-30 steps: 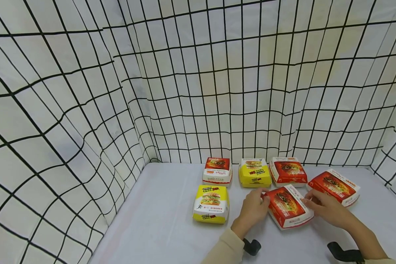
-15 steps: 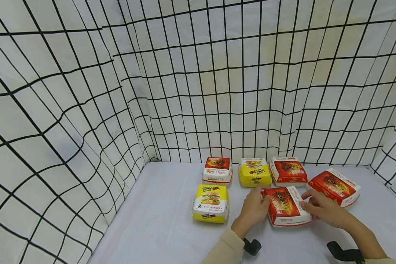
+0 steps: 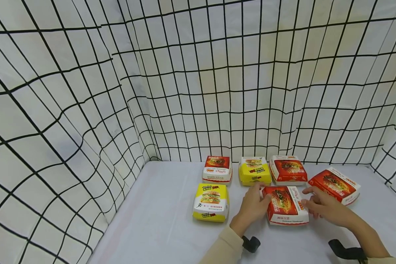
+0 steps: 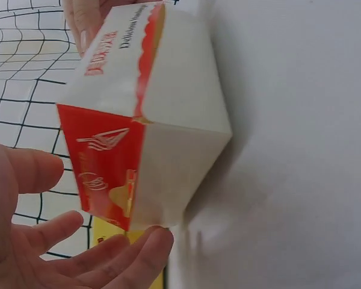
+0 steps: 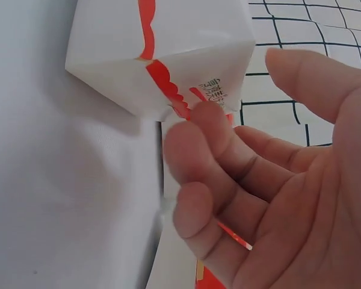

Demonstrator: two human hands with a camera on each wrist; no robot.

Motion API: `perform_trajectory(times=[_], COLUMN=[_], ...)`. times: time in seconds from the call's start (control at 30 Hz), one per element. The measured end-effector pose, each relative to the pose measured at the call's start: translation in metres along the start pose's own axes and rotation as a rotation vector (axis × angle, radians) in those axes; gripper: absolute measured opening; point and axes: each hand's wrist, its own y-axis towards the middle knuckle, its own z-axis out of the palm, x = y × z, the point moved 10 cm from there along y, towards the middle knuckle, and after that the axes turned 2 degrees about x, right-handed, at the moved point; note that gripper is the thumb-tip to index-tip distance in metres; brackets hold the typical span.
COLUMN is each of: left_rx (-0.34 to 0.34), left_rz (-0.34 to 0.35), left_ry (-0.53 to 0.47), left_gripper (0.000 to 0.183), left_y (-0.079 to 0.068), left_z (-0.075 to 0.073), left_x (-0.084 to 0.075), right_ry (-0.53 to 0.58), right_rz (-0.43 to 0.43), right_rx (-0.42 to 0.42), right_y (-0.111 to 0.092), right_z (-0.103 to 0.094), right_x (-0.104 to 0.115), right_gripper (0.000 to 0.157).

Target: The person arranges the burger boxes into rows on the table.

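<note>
A red and white hamburger box (image 3: 285, 206) lies flat on the table between the two hands, its printed lid facing up. At its left side is my left hand (image 3: 252, 206), thumb apart from the box; in the left wrist view its fingertips (image 4: 159, 241) reach the box's far corner. My right hand (image 3: 326, 208) is beside the box's right side, thumb held off and fingers bent; whether the fingertips (image 5: 189, 144) touch the wall cannot be told. Close behind the right hand sits another red hamburger box (image 3: 334, 186).
A yellow and white hamburger box (image 3: 211, 202) stands left of the hands. Along the back are a red and white box (image 3: 217, 170), a yellow box (image 3: 255, 171) and a red box (image 3: 288, 170). Black netting over white cloth (image 3: 204, 91) walls the table's (image 3: 151, 220) back and sides.
The middle box has turned until its front edge lies nearly straight toward me, and it has shifted slightly left. The right thumb has come away from it. The other boxes have not moved.
</note>
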Motion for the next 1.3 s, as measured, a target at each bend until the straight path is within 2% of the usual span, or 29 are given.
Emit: perform_trajectory(times=[0.2, 0.33, 0.47, 0.6, 0.7, 0.83, 1.03, 1.3], left_rx=[-0.013, 0.008, 0.054, 0.114, 0.156, 0.178, 0.191, 0.235], left_rz=[0.029, 0.038, 0.045, 0.048, 0.044, 0.04, 0.035, 0.049], left_ry=[0.106, 0.21, 0.328, 0.396, 0.411, 0.422, 0.429, 0.412], left_gripper=[0.044, 0.051, 0.066, 0.079, 0.082, 0.079, 0.073, 0.066], left_y=[-0.005, -0.009, -0.01, -0.011, -0.012, -0.013, -0.013, -0.014], left_z=[-0.009, -0.01, -0.005, 0.003, 0.008, 0.011, 0.012, 0.01], left_x=[-0.013, -0.02, -0.023, -0.021, -0.018, -0.017, -0.015, -0.014], right_ry=[-0.049, -0.066, -0.021, -0.054, -0.086, -0.076, -0.043, -0.052], right_rz=[-0.051, -0.05, -0.058, -0.08, -0.083, -0.08, -0.079, -0.046], right_rx=[-0.129, -0.207, -0.206, -0.205, -0.212, -0.2, -0.178, -0.146], right_y=[0.004, 0.007, 0.01, 0.012, 0.012, 0.012, 0.013, 0.013], right_z=[-0.01, -0.01, -0.002, 0.005, 0.007, 0.009, 0.01, 0.011], right_x=[0.003, 0.001, 0.0, 0.002, 0.004, 0.006, 0.003, 0.002], right_gripper=[0.048, 0.05, 0.058, 0.062, 0.062, 0.06, 0.058, 0.06])
